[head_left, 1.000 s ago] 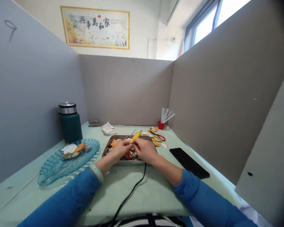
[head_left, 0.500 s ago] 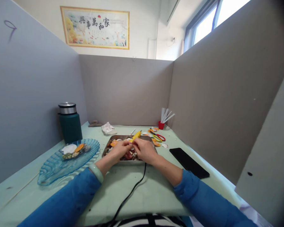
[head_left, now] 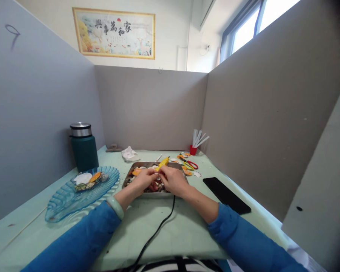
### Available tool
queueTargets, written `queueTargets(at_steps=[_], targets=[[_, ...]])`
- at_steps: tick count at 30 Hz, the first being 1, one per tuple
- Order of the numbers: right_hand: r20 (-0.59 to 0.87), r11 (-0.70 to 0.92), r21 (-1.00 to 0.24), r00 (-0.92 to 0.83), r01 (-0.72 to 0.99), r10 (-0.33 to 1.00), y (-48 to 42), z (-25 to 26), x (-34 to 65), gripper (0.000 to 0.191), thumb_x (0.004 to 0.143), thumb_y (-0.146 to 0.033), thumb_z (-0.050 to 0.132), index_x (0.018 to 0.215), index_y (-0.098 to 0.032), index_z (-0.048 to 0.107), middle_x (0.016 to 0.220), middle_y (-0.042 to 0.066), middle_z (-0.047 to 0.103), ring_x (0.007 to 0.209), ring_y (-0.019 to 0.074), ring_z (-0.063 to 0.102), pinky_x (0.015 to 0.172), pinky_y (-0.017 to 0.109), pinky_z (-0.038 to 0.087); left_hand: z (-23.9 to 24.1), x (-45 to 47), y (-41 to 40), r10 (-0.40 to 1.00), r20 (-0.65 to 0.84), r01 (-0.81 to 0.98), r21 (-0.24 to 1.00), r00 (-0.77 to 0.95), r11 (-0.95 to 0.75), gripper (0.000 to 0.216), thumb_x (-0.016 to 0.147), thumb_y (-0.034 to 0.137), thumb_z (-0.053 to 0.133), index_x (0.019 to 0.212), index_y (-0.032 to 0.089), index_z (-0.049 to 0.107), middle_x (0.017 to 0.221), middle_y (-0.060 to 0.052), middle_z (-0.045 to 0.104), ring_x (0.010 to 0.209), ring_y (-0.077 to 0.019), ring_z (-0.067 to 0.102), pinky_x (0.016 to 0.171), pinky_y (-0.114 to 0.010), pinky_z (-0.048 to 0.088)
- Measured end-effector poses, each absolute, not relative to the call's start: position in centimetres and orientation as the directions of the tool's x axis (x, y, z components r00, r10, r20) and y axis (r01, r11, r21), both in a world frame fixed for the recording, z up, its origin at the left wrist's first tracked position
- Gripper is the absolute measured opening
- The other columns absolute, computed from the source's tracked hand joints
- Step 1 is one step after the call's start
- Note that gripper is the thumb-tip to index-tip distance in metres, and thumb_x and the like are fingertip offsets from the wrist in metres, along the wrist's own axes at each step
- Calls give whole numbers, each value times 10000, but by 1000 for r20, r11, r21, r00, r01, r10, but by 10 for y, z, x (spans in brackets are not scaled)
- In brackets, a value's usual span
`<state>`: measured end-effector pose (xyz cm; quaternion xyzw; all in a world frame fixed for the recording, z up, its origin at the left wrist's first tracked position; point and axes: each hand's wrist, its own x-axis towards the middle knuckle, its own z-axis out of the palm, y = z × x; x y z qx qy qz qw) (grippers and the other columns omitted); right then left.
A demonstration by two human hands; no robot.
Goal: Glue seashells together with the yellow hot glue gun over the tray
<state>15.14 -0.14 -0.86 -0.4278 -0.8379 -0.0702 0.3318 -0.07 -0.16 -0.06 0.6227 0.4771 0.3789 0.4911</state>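
Note:
Both my hands meet over a metal tray point(head_left: 158, 195) filled with shells and orange and white pieces. The fingers of my left hand point(head_left: 144, 180) are pinched together, and so are those of my right hand point(head_left: 172, 179); their tips touch or nearly touch. Whatever sits between them is too small and covered to make out. Just beyond the fingertips a yellow glue gun point(head_left: 163, 162) lies across the tray, its nozzle pointing away to the right. A black cord point(head_left: 158, 228) runs from the tray's near side toward me.
On the left, a blue shell-shaped plate point(head_left: 70, 204) bears a small cluster of shells; a green flask point(head_left: 84, 151) stands behind it. To the right lie scissors point(head_left: 191, 164) and a black phone-like slab point(head_left: 226, 195). A red cup point(head_left: 193, 150) holds white glue sticks. Grey partitions enclose the table.
Hardly anything differs. Both hands stay pinched together over the tray, with only a very slight shift of the fingers.

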Motion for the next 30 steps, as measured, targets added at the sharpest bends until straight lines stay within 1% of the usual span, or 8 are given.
queueTargets(at_steps=[7, 15, 25, 30], targets=[[583, 603, -168, -415, 780, 699, -2, -8, 151, 161, 895, -260, 438, 887, -182, 578, 817, 33, 649, 727, 142, 574, 598, 231, 297, -5, 0, 2, 963, 27, 283, 953, 269, -106, 191, 724, 327, 553, 800, 152, 568, 436, 28, 550, 417, -130, 555, 441, -213, 420], [588, 621, -139, -440, 772, 679, 0, -10, 152, 160, 898, -259, 425, 880, -185, 565, 808, 29, 650, 723, 141, 573, 604, 232, 296, -8, -1, 5, 960, 27, 303, 946, 278, -114, 155, 724, 311, 546, 771, 164, 565, 439, 28, 555, 422, -135, 561, 443, -213, 417], [571, 611, -165, -431, 774, 699, -1, -9, 151, 167, 901, -258, 425, 881, -179, 571, 816, 38, 656, 735, 144, 581, 610, 234, 302, -10, -2, 7, 961, 15, 280, 955, 278, -96, 134, 730, 314, 552, 738, 180, 553, 433, 32, 549, 419, -132, 556, 448, -215, 422], [569, 615, -166, -435, 771, 698, -1, -9, 151, 168, 904, -265, 425, 892, -180, 570, 821, 38, 656, 741, 144, 579, 627, 233, 310, -12, -3, 9, 960, 13, 283, 954, 281, -96, 144, 734, 317, 548, 756, 175, 557, 438, 27, 558, 420, -127, 557, 450, -208, 422]])
